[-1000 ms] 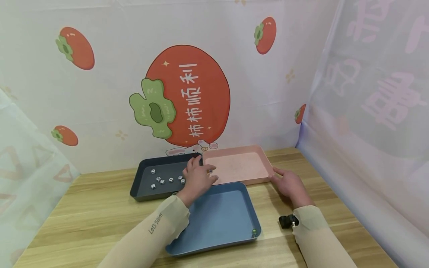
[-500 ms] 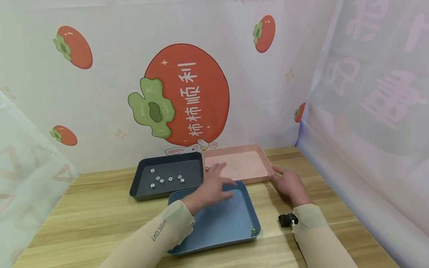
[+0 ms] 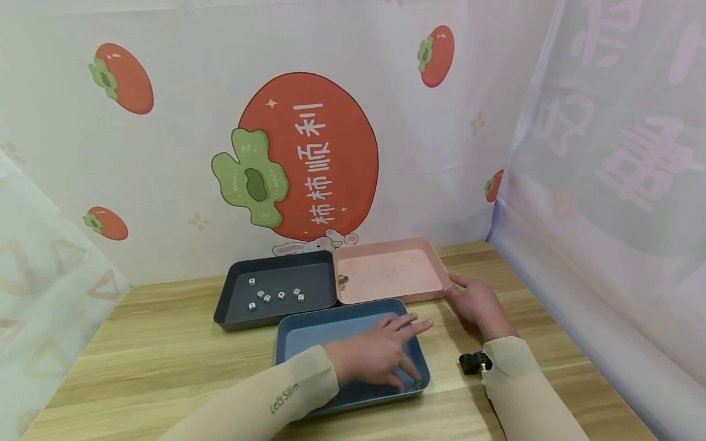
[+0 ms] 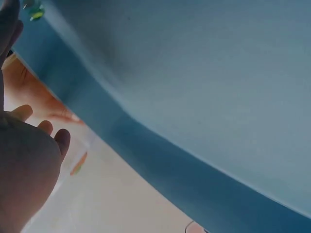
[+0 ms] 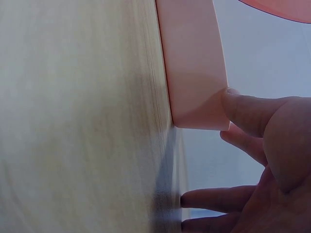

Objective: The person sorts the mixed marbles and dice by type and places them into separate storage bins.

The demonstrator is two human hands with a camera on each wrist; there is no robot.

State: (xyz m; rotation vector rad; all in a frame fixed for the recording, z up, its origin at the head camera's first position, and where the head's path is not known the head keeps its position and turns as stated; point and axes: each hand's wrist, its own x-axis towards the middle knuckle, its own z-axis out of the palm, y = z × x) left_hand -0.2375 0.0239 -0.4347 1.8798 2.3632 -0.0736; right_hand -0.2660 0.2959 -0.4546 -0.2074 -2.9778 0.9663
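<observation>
My left hand (image 3: 377, 352) is over the blue tray (image 3: 300, 321), thumb and index finger pointing down at its front right corner, the other fingers spread. In that corner lie small shiny green pieces (image 4: 36, 12), seen beside my fingertips in the left wrist view; in the head view the fingers mostly hide them. No hold on them is visible. My right hand (image 3: 477, 306) pinches the front right corner of the pink tray (image 5: 199, 73), thumb on the rim and index finger round the side. Small yellowish and dark pieces (image 3: 342, 282) lie at that tray's left end.
A dark grey tray (image 3: 237, 315) with several white dice (image 3: 267, 299) stands at the back left, touching the pink one. The trays sit on a wooden table (image 3: 138, 349) before a printed cloth backdrop (image 3: 182, 153). A black device (image 3: 471, 363) is by my right cuff.
My left hand has left the pink tray's left end, where small pieces now show, and crossed to the blue tray's front right corner. The right hand keeps its place.
</observation>
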